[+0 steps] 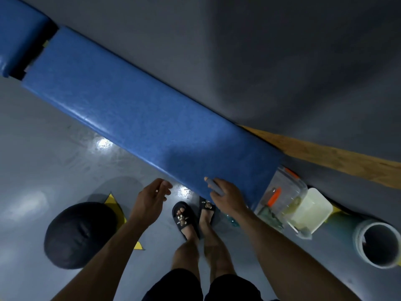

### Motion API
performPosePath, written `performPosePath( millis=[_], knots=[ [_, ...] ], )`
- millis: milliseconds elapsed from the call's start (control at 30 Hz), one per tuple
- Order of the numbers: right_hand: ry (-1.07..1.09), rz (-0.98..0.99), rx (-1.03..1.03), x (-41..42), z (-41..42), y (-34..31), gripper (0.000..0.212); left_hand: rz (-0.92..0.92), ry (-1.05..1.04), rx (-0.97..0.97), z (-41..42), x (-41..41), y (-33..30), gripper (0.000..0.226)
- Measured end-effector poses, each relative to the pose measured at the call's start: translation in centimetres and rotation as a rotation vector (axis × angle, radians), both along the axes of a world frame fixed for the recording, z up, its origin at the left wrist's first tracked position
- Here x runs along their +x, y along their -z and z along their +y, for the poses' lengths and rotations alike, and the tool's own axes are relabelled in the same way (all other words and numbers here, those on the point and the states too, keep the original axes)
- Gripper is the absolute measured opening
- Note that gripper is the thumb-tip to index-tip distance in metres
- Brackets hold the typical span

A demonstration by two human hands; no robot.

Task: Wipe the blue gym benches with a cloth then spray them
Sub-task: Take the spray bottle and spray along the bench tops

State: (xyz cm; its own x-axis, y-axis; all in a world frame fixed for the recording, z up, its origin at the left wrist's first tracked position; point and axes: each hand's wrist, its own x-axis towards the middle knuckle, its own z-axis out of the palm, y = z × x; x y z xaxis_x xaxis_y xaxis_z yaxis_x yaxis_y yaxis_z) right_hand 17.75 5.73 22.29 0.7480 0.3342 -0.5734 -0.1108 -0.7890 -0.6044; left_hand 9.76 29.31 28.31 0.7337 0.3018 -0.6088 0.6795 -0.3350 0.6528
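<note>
Right hand (225, 196) fingers flat on blue bench (138, 114) near edge, gripping nothing; left hand (149, 197) fingers loosely spread, empty. No cloth visible: wipe risks being skipped. Clear container (284, 192) at bench end, easily knocked.

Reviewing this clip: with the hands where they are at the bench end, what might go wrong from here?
1. The floor looks glossy, perhaps wet, and the person wears open slippers; a slip seems possible.
2. The clear container and pale tub sit right at the blue bench end beside the right hand; a sweep could knock them.
3. No cloth is clearly visible in either hand; the left hand looks empty, so wiping may stall.
</note>
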Motion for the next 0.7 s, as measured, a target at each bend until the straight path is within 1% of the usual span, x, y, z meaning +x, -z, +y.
performPosePath(
  millis=[67, 200, 233, 367, 500, 600, 700],
  knots=[
    [-0.074, 0.006, -0.01, -1.2, 1.3, 0.4, 0.044, 0.006, -0.015, 0.011, 0.0, -0.3, 0.2, 0.031],
    [-0.108, -0.028, -0.028, -2.3, 3.2, 0.4, 0.015, 0.015, -0.06, 0.01, -0.2, -0.7, 0.6, 0.029],
    [-0.109, -0.035, -0.03, -2.3, 3.5, 0.4, 0.012, 0.016, -0.062, 0.01, -0.3, -0.8, 0.6, 0.029],
    [-0.097, -0.093, -0.064, -1.6, 4.1, 0.3, 0.017, 0.031, -0.075, 0.005, -0.3, -1.2, 0.5, 0.031],
    [-0.035, -0.082, -0.054, 0.3, 3.7, 0.1, 0.01, 0.061, -0.085, 0.009, -0.2, -1.3, 0.2, 0.033],
    [0.024, -0.064, -0.03, 3.2, 3.1, -0.4, 0.02, 0.041, -0.099, 0.014, 0.1, -1.0, 0.0, 0.03],
    [0.088, -0.074, -0.029, 6.7, 2.3, -0.6, 0.009, 0.015, -0.122, 0.016, 0.4, -0.5, -0.1, 0.029]
  ],
)
